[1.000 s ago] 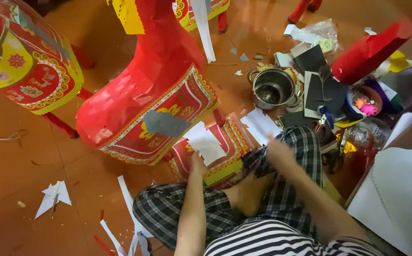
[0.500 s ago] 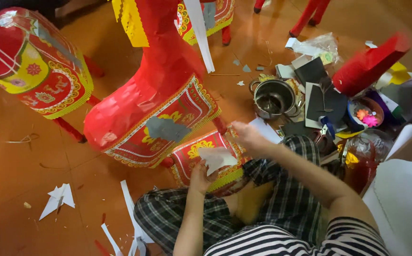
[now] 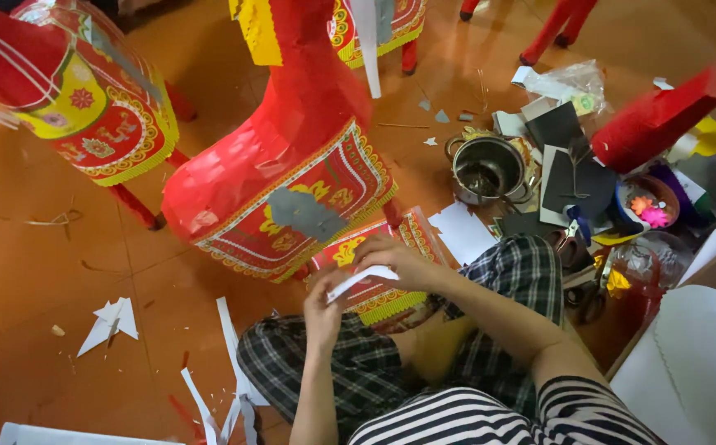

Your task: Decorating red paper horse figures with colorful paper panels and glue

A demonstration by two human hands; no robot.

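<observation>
a red paper horse (image 3: 292, 165) stands on the orange floor (image 3: 37, 272) at left — just right of it, over the lap, the left hand (image 3: 325, 301) pinches the lower end of a white paper piece (image 3: 362, 278). the right hand (image 3: 399, 259) grips its upper end — a metal pot (image 3: 490, 169) sits farther right.

At frame centre we pinch a white paper piece (image 3: 362, 280) between left hand (image 3: 322, 303) and right hand (image 3: 391, 259), below the red paper horse (image 3: 284, 165).
</observation>
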